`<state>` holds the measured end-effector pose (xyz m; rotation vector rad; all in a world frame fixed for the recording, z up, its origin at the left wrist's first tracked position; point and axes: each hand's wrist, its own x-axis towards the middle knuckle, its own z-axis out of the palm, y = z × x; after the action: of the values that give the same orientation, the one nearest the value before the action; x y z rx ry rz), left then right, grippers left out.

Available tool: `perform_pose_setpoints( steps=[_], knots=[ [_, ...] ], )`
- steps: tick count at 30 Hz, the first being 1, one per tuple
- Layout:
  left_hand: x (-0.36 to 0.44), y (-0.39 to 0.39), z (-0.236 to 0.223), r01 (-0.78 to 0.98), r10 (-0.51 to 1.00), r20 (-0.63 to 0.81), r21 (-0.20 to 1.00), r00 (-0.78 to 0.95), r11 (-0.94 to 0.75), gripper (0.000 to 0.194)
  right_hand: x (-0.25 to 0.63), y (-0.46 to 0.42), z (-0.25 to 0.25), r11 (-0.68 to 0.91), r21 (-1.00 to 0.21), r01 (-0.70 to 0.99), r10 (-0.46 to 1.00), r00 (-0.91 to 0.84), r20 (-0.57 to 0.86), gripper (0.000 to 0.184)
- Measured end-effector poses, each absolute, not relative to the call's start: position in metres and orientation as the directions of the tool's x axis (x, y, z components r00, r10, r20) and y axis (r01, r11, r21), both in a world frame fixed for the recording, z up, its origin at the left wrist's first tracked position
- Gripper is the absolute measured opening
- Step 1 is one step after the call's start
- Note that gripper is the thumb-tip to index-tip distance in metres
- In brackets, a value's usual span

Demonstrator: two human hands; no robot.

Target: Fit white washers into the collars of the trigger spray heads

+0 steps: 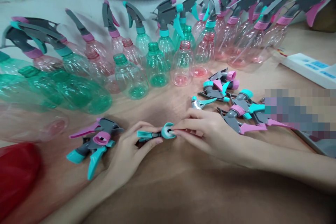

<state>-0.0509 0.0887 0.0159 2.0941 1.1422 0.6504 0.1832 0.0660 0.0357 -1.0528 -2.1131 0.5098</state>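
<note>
My left hand is closed around a trigger spray head with a teal trigger, its open teal collar facing up and toward me. The fingertips of my right hand are pinched together at the collar's mouth, over its white inside. Whatever they grip is too small to make out. Beside my left wrist lies a small pile of loose spray heads in pink, teal and grey. Several more loose spray heads lie beyond my right hand.
Green and pink bottles without heads, such as a green bottle, stand in front of a row of bottles with heads. Green bottles lie on their sides at left. A red bag-like thing and a white power strip flank the table.
</note>
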Motion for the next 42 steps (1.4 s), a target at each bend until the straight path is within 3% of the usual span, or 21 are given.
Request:
perform_pose_setpoints(
  steps=[5,10,14,24,36,42],
  knots=[
    [-0.049,0.088,0.017,0.547,0.847,0.158,0.700,0.508,-0.459,0.008,0.179,0.061,0.033,0.583,-0.586,0.563,0.812,-0.424,0.400,0.024],
    [-0.049,0.084,0.019,0.557,0.792,0.264,0.590,0.551,-0.584,0.011,0.177,0.063,0.034,0.523,-0.660,0.540,0.849,-0.396,0.348,0.021],
    [-0.050,0.082,0.019,0.544,0.743,0.321,0.523,0.587,-0.656,0.013,0.178,0.067,0.031,0.530,-0.705,0.471,0.845,-0.369,0.388,0.018],
    [-0.048,0.084,0.020,0.563,0.784,0.278,0.568,0.556,-0.601,0.012,0.180,0.073,0.028,0.538,-0.683,0.495,0.836,-0.420,0.354,0.019],
    [-0.049,0.088,0.016,0.565,0.830,0.253,0.632,0.497,-0.530,0.010,0.178,0.065,0.028,0.493,-0.683,0.539,0.868,-0.357,0.345,0.024],
    [-0.048,0.080,0.015,0.599,0.748,0.387,0.449,0.538,-0.663,0.015,0.173,0.060,0.037,0.264,-0.822,0.504,0.941,-0.323,0.104,0.027]
  ],
)
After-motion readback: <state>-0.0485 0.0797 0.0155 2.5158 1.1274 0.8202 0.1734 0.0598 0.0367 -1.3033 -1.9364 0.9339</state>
